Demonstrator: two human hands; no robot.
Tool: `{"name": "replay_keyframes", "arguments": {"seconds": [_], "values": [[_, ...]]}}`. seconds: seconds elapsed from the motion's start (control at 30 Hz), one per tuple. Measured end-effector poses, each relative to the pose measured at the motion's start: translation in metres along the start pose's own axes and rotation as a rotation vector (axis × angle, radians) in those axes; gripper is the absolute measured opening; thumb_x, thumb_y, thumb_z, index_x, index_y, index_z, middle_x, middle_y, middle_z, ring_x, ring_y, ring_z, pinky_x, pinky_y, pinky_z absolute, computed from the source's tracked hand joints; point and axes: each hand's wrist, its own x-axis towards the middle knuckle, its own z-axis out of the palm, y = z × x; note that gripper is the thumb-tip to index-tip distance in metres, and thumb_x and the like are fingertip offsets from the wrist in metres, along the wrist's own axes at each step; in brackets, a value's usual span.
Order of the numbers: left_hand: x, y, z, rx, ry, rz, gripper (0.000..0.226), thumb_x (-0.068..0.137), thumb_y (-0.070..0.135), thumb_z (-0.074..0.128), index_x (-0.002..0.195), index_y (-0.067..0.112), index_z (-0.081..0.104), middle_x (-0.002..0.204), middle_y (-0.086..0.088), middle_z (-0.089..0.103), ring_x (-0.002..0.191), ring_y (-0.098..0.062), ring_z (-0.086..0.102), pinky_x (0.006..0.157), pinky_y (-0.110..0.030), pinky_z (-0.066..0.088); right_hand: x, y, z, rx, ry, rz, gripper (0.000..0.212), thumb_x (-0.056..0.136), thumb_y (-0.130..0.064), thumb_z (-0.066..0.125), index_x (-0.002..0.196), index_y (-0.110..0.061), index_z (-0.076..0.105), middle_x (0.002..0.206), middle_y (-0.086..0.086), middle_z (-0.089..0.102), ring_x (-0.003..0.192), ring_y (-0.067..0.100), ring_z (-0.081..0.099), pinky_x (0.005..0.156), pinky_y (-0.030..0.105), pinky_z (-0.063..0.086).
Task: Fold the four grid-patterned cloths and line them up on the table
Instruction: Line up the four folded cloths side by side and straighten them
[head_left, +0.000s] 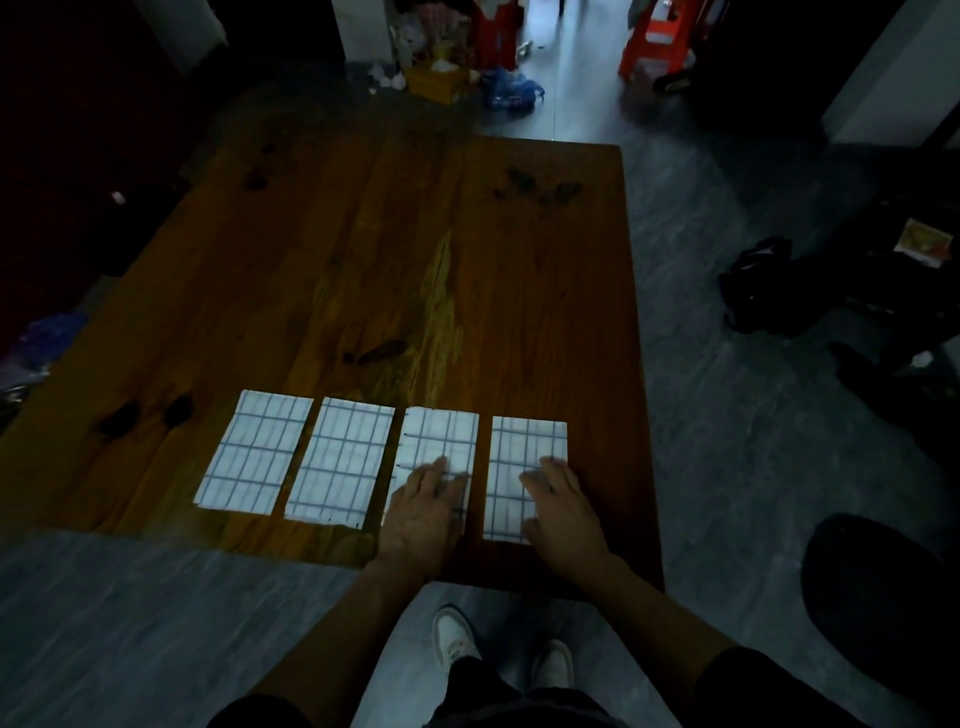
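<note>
Resting flat: left hand (423, 512) third cloth (441, 441), right hand (563, 512) fourth cloth (524, 447).

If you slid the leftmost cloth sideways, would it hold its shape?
Probably it would glide: the leftmost cloth lies flat and thin on the smooth table. Pushed at one edge, it would likely bunch. Lifted, it would probably droop and unfold.

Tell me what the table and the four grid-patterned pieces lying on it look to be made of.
Table: wood, going by the plank seams, grain and dark knots; a dull sheen suggests varnish. Grid-patterned cloths: thin matte fabric, white with dark lines. They lie very flat with crisp edges, so by look alone they could pass for paper.
</note>
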Motion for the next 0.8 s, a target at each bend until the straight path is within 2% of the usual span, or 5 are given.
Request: {"name": "replay_keyframes", "arguments": {"seconds": [0.27,0.5,0.7,0.8], "values": [[-0.023,-0.001,-0.02,-0.017,0.058,-0.105,0.062,0.094,0.045,0.049,0.148,0.033,0.021,0.159,-0.003,0.02,0.142,-0.025,0.022,0.11,-0.047,0.035,-0.001,-0.007,-0.006,0.01,0.108,-0.088,0.059,0.091,-0.034,0.061,0.143,-0.018,0.039,0.155,0.005,0.023,0.147,0.025,0.011,0.117,0.043,0.028],[-0.06,-0.031,-0.028,-0.071,0.132,-0.252,0.053,0.097,0.038,0.046,0.147,0.025,0.033,0.156,-0.006,0.03,0.137,-0.026,0.03,0.108,-0.043,0.037,-0.003,-0.036,-0.002,0.034,0.103,-0.16,0.062,0.092,-0.036,0.061,0.146,-0.021,0.036,0.157,0.002,0.023,0.147,0.021,0.014,0.117,0.041,0.027],[-0.051,-0.071,-0.037,-0.074,0.113,-0.229,0.06,0.096,0.03,0.05,0.15,0.024,0.028,0.158,-0.007,0.025,0.142,-0.027,0.025,0.112,-0.042,0.032,0.0,-0.06,0.006,0.023,0.11,-0.125,0.061,0.094,-0.036,0.058,0.147,-0.023,0.032,0.158,0.001,0.021,0.146,0.019,0.017,0.117,0.038,0.026],[-0.04,-0.096,-0.043,-0.038,0.085,-0.169,0.065,0.093,0.035,0.055,0.15,0.025,0.026,0.158,-0.008,0.026,0.141,-0.027,0.027,0.112,-0.043,0.033,0.013,-0.081,0.015,0.017,0.111,-0.09,0.059,0.095,-0.035,0.055,0.147,-0.02,0.034,0.156,0.001,0.023,0.144,0.019,0.02,0.117,0.035,0.024]]}}
